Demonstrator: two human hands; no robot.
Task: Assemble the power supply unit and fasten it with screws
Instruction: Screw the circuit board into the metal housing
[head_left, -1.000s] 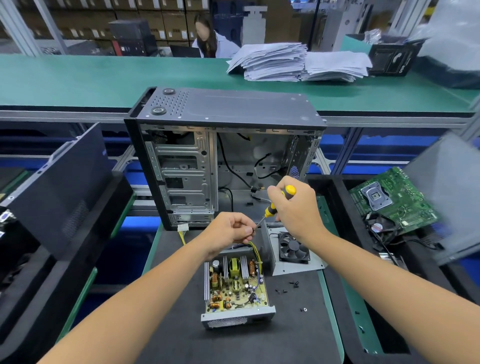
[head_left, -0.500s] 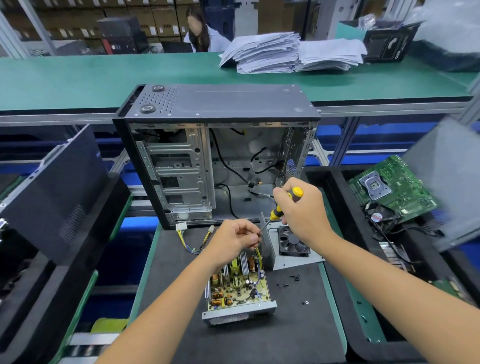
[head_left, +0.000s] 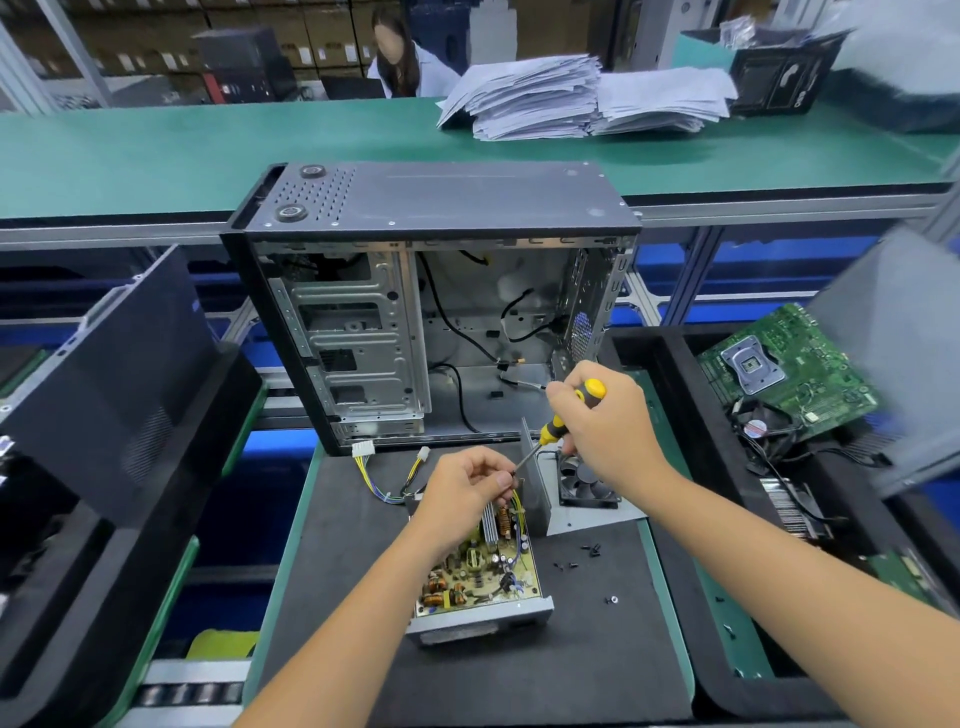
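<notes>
While the right hand (head_left: 610, 421) grips the yellow-and-black screwdriver (head_left: 563, 418) by its handle, the tip angles down and left to meet the left hand (head_left: 467, 488), whose curled fingers pinch something small right at the blade; too small to make out, though a screw being loaded onto the tip would be my guess. Compared with a second ago, both hands have drifted a touch right and nearer the fan cover (head_left: 582, 493), and the left hand sits slightly higher over the board, but the pinch and the grip are unchanged. So no screw has gone in yet.

The open power supply unit (head_left: 480, 577) lies on the dark mat of the counter (head_left: 337, 597), circuit board bare, its coloured wires trailing toward the empty computer case (head_left: 431, 291) behind. Its cover with the fan stands just beside it on the right, touching or nearly so. Loose screws (head_left: 574, 558) wait on the mat to the right. Early days: cover still off, fastening still to come.
</notes>
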